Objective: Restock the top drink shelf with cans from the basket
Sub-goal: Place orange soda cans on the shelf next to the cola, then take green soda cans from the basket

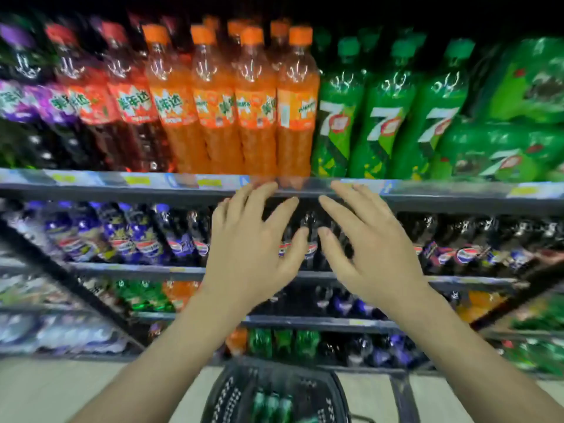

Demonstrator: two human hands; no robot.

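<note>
- You face a store drink shelving unit with several tiers, over a pale floor (61,392); the whole view is motion-blurred.
- The top shelf (122,186) has a front edge strip with small yellow price tags, too blurred to read.
- Along that shelf stand purple-labelled bottles (18,96) at the left end, red-labelled bottles (91,102), orange bottles (213,111) with Chinese Mirinda lettering, then green 7UP bottles (384,117) and shrink-wrapped 7UP packs (518,141) at the right end.
- The tier below holds dark Pepsi bottles (146,242).
- Your left hand (250,248) and right hand (375,251) are spread wide and hold nothing, fingertips near the top shelf's front edge.
- The basket (225,398) sits on the floor below, with green cans (271,404) inside.
</note>
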